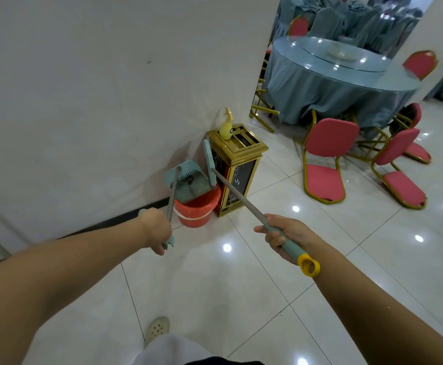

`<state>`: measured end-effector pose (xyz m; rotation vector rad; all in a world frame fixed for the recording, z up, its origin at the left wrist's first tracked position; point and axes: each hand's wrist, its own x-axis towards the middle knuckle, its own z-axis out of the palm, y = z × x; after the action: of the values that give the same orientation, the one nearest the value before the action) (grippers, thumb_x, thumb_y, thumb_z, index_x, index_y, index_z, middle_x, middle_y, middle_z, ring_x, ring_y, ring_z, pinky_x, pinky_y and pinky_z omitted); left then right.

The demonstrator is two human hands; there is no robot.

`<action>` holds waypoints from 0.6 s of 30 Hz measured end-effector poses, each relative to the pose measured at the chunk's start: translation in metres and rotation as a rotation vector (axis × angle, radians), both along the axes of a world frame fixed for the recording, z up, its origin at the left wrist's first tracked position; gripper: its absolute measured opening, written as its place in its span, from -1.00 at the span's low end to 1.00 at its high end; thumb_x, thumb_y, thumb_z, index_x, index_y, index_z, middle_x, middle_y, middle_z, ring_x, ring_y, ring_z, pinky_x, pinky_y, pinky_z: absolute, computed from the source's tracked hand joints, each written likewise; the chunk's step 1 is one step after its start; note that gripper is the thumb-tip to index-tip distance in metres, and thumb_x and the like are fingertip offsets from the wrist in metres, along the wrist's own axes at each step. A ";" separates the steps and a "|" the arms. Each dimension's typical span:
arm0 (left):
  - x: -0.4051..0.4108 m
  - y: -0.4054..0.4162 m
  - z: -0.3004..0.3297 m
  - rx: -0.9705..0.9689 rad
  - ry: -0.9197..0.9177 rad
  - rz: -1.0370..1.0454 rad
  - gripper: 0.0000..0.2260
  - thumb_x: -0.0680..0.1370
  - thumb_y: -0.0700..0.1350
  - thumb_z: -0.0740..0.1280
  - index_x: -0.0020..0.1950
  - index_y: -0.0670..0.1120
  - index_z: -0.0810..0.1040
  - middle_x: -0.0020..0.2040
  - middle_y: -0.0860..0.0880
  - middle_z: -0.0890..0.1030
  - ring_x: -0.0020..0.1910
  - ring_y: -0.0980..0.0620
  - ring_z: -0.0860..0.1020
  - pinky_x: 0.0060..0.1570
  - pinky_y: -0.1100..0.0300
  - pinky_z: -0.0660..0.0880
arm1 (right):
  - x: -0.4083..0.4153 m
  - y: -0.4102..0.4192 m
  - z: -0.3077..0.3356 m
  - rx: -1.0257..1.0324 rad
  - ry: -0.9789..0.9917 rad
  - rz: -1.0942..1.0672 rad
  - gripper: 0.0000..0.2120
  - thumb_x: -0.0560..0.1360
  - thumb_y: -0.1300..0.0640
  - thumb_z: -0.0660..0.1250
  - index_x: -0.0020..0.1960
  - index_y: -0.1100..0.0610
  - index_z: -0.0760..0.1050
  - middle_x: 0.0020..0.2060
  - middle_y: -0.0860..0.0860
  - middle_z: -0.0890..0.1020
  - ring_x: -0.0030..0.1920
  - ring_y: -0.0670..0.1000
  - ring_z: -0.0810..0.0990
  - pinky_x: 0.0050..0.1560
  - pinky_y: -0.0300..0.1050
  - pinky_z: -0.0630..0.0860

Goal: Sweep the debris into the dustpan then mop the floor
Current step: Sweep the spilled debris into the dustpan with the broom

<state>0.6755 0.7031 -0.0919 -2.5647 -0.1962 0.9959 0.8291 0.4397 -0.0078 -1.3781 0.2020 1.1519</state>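
While fingers [274, 237] grip broom [237, 196], dustpan [188, 184] over bucket [198, 209]

Dustpan and broom raised over the bucket by the wall
The teal plastic long-handled dustpan [186, 183] tilts mouth-down into the orange-red plastic bucket [198, 208], its comb teeth uppermost; the teal broom with metal pole and yellow end loop [241, 198] slants up beside it, its head above the bucket's rim

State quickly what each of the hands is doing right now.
Left hand: closed, gripping the dustpan handle.
Right hand: closed, gripping the broom handle.
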 end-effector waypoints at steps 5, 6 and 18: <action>-0.006 -0.001 0.006 -0.039 -0.183 -0.013 -0.63 0.46 0.25 0.19 -0.18 -0.04 0.52 -0.44 0.06 0.36 -0.42 0.02 0.40 -0.39 0.20 0.35 | -0.004 0.001 0.000 -0.009 -0.005 0.008 -0.83 0.60 0.24 0.17 0.19 0.22 0.37 -0.12 0.24 0.55 -0.60 -0.11 0.34 -0.63 -0.33 0.40; -0.008 -0.001 0.007 -0.061 -0.232 0.013 -0.62 0.46 0.27 0.19 -0.18 -0.04 0.50 -0.44 0.06 0.35 -0.41 0.02 0.41 -0.40 0.19 0.36 | -0.005 0.001 0.000 -0.013 -0.007 0.008 -0.82 0.60 0.24 0.17 0.19 0.23 0.37 -0.11 0.24 0.55 -0.60 -0.11 0.34 -0.63 -0.33 0.40; -0.028 0.015 0.056 -0.418 -1.001 0.783 -0.44 0.50 0.39 0.03 -0.41 -0.03 0.40 -0.44 -0.02 0.46 -0.43 0.03 0.44 -0.46 0.20 0.24 | -0.012 0.026 0.005 -0.075 -0.051 0.100 -0.75 0.59 0.27 0.16 0.26 0.28 0.32 -0.18 0.21 0.53 -0.63 -0.12 0.33 -0.62 -0.34 0.37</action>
<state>0.6470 0.7178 -0.0358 -3.1986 -1.4552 -0.2245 0.8174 0.4659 -0.0032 -1.4962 0.1425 1.2011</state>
